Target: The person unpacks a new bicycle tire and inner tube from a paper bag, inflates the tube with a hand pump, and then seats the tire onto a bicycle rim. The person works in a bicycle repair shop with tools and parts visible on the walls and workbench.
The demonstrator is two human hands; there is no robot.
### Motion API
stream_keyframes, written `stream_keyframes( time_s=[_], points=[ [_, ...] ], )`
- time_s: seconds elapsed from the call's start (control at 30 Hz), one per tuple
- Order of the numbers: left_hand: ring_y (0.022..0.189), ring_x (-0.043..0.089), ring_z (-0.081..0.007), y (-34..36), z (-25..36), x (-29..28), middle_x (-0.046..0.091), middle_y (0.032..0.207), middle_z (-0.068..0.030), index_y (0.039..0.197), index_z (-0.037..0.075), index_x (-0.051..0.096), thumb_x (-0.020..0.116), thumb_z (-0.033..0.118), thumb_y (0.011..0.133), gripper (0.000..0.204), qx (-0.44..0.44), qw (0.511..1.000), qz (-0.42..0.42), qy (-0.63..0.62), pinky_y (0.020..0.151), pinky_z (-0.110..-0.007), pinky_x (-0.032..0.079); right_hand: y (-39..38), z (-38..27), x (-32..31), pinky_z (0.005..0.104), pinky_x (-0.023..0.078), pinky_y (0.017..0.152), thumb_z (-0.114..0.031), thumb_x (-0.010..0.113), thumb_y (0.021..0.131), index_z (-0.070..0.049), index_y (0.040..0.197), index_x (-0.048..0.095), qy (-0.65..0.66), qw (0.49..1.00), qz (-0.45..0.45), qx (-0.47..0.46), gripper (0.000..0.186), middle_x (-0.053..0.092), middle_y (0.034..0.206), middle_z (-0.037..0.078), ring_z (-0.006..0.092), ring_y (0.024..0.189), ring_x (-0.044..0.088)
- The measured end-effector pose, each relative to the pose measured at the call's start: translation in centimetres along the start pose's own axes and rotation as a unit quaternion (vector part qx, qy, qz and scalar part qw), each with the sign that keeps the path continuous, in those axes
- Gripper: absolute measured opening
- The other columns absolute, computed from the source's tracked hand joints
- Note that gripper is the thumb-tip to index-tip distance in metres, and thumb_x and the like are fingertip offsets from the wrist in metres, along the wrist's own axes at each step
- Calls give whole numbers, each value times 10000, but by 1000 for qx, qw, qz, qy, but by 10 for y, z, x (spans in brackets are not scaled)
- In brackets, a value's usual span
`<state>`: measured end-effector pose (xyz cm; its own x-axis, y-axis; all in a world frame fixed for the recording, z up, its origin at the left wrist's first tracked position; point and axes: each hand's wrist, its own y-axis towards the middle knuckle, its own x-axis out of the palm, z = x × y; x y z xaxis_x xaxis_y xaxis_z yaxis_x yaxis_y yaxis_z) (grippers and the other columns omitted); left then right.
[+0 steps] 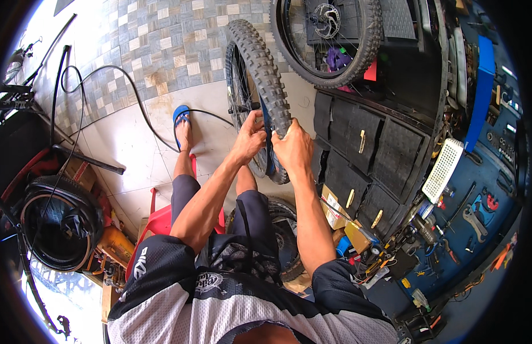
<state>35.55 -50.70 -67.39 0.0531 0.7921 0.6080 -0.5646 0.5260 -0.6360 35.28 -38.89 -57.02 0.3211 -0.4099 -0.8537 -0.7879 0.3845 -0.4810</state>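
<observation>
A bicycle wheel with a knobby black tire [255,60] stands upright in front of me, its tread turned partly toward me. My right hand [293,150] is wrapped over the near right side of the tire, with the thumb pressed at its sidewall. On the other side, my left hand [251,136] has its fingers curled and pinched at the wheel's edge; what they grip is hidden. Between the two hands a dark blue strip [269,123] shows along the tire's side. Spokes and the hub are partly visible behind the tire.
Another bicycle wheel [366,43] with a brake disc leans by black drawers [363,137] at right. Tools hang on a blue board [478,189]. A black hose [134,92] crosses the floor near my blue flip-flop [180,112]. Tires [62,223] lie at left; a red stool [157,229] is under me.
</observation>
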Motion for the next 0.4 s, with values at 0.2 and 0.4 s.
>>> stream_keyframes(
  time_s=[0.2,0.4],
  points=[
    [1019,652,-163,-3,4,-2,676,1234,-81,1354,105,432,418,-130,880,529,8,999,27,-20,759,-339,583,15,-1,-5,515,558,808,-185,784,808,31,1006,613,23,1000,-19,-1,339,719,938,258,449,890,710],
    [1004,653,-154,-3,7,2,680,1236,-71,1342,111,436,431,-117,898,499,17,998,46,-46,749,-340,585,7,-8,4,505,565,830,-177,788,809,12,1065,605,-4,999,-49,-3,367,721,1015,253,434,916,717]
  ],
)
